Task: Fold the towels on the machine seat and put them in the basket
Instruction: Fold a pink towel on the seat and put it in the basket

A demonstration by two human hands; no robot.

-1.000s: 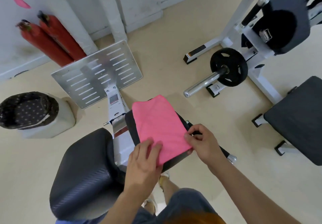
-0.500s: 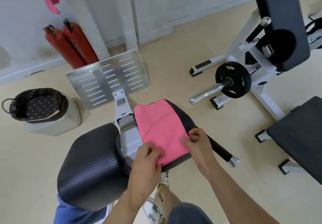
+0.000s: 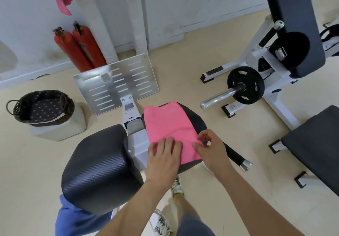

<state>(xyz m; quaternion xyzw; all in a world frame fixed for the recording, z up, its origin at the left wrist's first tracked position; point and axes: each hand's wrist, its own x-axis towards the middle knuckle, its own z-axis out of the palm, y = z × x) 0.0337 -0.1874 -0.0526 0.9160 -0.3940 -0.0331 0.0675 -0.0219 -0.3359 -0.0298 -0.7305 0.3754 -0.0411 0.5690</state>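
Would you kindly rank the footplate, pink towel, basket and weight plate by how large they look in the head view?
1. footplate
2. pink towel
3. basket
4. weight plate
The towel sits nearest the camera, so its rank over the basket is unsure.

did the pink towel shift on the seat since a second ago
No. The pink towel still lies along the left side of the black seat, its far end at the seat's far edge.
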